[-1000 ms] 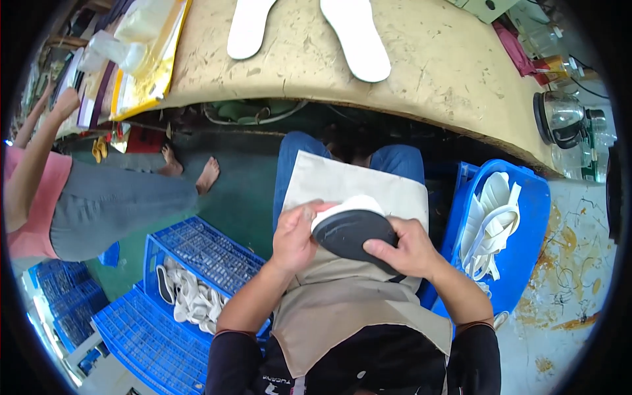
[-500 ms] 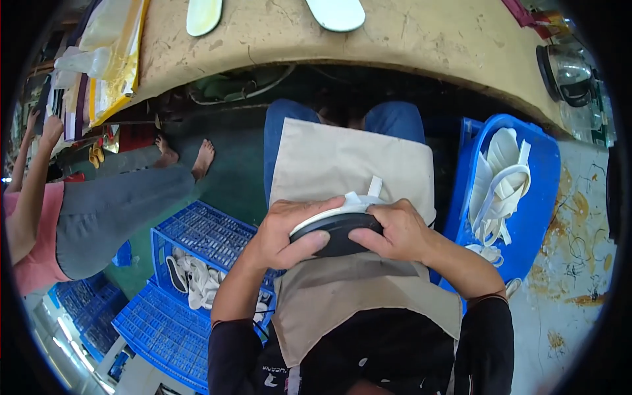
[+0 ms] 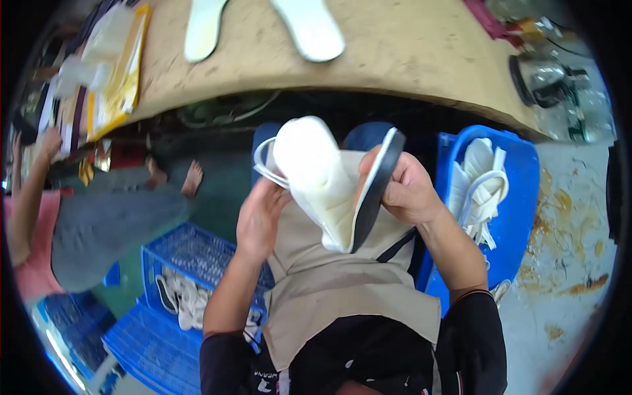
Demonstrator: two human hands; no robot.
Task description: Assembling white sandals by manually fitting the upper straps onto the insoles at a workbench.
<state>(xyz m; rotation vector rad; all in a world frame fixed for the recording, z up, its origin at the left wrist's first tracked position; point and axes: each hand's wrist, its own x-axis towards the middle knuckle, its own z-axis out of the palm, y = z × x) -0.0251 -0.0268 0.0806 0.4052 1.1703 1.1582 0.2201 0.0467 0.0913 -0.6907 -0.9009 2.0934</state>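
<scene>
A sandal is held over my apron-covered lap. Its white, foot-shaped part [image 3: 309, 164] has a thin strap loop on the left. On the right is a dark sole [image 3: 376, 197] with a pale edge. The two parts meet at the near end and spread apart at the far end. My right hand [image 3: 409, 187] is closed round the sole, thumb on the dark face. At the strap side, my left hand [image 3: 260, 214] grips the white part; some of its fingertips are hidden behind it.
Two white sole-shaped pieces, one left [image 3: 205, 36] and one right [image 3: 313, 33], lie on the tan worktable [image 3: 408, 66]. A blue bin [image 3: 510, 230] of white straps stands right. Blue crates [image 3: 191, 247] with shoes stand left, near another person's grey-clad legs [image 3: 118, 230]. A glass pot [image 3: 543, 82] sits far right.
The sandal has been turned from lying dark side toward me to standing on edge, its white part now showing at left. My hands have moved apart, and the view has shifted slightly.
</scene>
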